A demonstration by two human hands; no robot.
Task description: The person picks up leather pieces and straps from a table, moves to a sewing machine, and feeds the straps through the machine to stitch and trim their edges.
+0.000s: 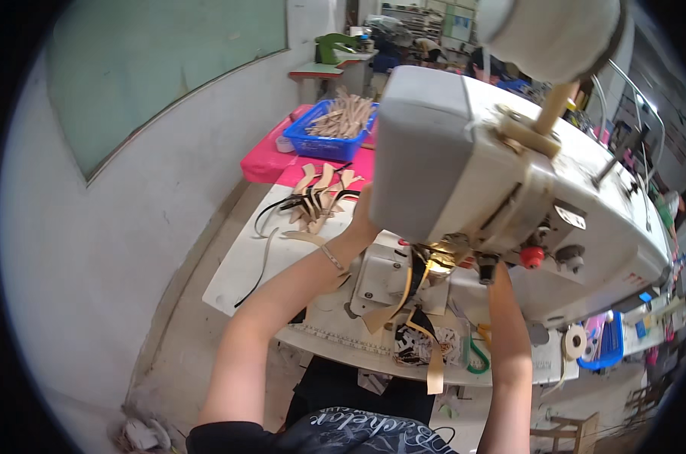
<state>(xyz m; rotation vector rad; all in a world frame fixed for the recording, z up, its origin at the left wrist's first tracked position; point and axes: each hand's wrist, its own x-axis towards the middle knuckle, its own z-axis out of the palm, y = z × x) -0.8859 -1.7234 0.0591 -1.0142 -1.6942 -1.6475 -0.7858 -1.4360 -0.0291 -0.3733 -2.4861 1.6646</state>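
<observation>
A sewing machine (426, 144) with a grey-white head fills the centre right. My left hand (365, 214) reaches behind the left side of its head, which hides the fingers. My right hand (500, 275) is under the machine arm, right of the lit needle area, with its fingers also hidden. Beige and black strips (414, 281) hang from the needle area toward me, their lower ends over the table's front edge. Whether either hand touches them I cannot tell. Left of the machine, a pile of beige and black strips (313, 200) lies on the white tabletop (233, 265).
A blue basket (324, 144) of beige strips stands on a pink cover (263, 160) at the back. Near the front edge are a clear box (411, 346) of small pieces and green-handled scissors (477, 357). A tape roll (575, 342) and another blue basket (610, 348) are at right. The wall (93, 265) borders the left.
</observation>
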